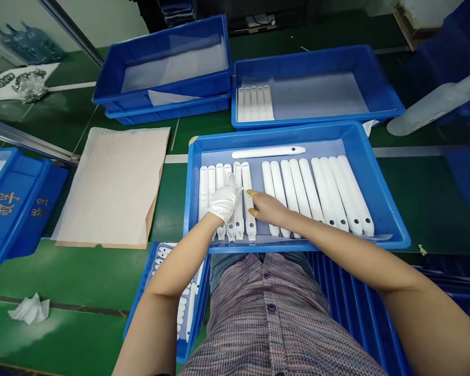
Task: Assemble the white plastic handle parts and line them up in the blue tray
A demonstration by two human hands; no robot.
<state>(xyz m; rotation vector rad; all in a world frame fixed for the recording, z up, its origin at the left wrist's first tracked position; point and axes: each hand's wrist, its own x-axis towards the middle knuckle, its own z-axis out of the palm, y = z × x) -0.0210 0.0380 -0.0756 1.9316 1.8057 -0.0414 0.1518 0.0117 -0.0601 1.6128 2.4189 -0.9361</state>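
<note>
My left hand [223, 202], in a white glove, lies over the left group of long white plastic pieces [203, 190] in a blue tray [297, 248]. Its fingers blend with the white pieces, so their grip is unclear. My right hand [269, 207] wears yellow finger covers. Two of its fingertips are spread apart at the right edge of the last white piece [248, 201] in that group. Several more white strips [325, 190], each with a dark hole at its near end, lie side by side to the right. One single strip [268, 152] rests crosswise along the far side.
Behind the tray stand another blue tray [370, 57] with several white pieces and stacked blue trays [102, 94]. A foam sheet stack [115, 183] lies left. A lower tray [141, 297] sits under my left arm. Crumpled paper [30, 309] and a white bottle [431, 107] are farther out.
</note>
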